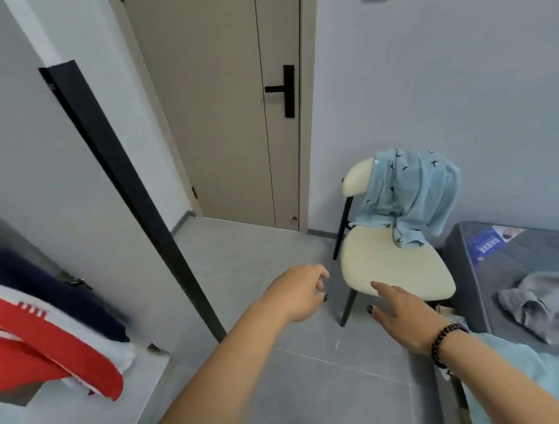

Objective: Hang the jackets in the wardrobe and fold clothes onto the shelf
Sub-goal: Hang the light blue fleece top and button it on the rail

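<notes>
Grey floor tiles [238,258] run from the closed door [212,98] to a cream chair [393,266] standing against the wall, with the corner of a bed [491,282] just to its right. Draped over the chair's backrest, toward its right end, hangs the light blue shirt [409,191], its folds spilling down onto the rear edge of the seat, so its long axis runs roughly top to bottom. Both arms reach out toward it and neither holds anything: the right hand [398,314] has straight, spread fingers and hovers over the front edge of the seat, while the left hand [297,291] is loosely curled, off the seat's left front corner and over the floor. The shirt lies ahead of and above both hands, slightly right of the right one, which is the nearer; taking it probably means lifting up and forward to the backrest. A grey garment [541,306] lies crumpled on the bed, well right of the right hand. At the left edge, on the wardrobe shelf [132,406], sits what seems to be folded red, white and navy clothing [46,324], blurred here.
</notes>
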Available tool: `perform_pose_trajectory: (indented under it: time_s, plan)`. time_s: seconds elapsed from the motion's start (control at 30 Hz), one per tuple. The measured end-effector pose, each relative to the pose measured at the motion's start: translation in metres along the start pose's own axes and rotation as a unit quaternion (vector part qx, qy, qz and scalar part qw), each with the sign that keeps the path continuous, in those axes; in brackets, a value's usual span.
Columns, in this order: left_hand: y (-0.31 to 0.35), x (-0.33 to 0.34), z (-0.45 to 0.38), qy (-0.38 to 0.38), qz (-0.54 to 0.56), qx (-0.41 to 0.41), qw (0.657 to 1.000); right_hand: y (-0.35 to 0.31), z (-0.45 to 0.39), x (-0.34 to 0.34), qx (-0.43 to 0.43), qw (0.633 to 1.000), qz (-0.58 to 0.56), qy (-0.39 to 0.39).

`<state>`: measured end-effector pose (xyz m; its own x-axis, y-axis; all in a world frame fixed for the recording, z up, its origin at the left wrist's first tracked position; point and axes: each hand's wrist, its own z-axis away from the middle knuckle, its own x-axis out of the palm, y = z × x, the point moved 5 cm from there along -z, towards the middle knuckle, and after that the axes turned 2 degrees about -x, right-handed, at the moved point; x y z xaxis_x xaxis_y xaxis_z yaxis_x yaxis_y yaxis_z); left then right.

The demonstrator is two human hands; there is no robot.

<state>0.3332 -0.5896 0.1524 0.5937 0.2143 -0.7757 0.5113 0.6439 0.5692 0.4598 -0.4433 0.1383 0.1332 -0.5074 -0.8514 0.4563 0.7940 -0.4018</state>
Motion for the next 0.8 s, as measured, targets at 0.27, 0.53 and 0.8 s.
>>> perform_pose_trajectory:
  time_s: [0.27,0.53,0.8]
  plan:
    - [0.059,0.033,-0.104,-0.028,-0.015,0.062,0.998,0.087,-0.031,-0.026,0.067,0.997,-0.035,0.004]
    - [0.105,0.041,-0.241,-0.058,-0.017,0.075,0.995,0.164,-0.113,-0.088,0.104,0.994,-0.034,-0.013]
    - [0.152,0.034,-0.363,-0.073,-0.03,0.087,0.993,0.229,-0.21,-0.157,0.107,0.993,-0.049,0.005]
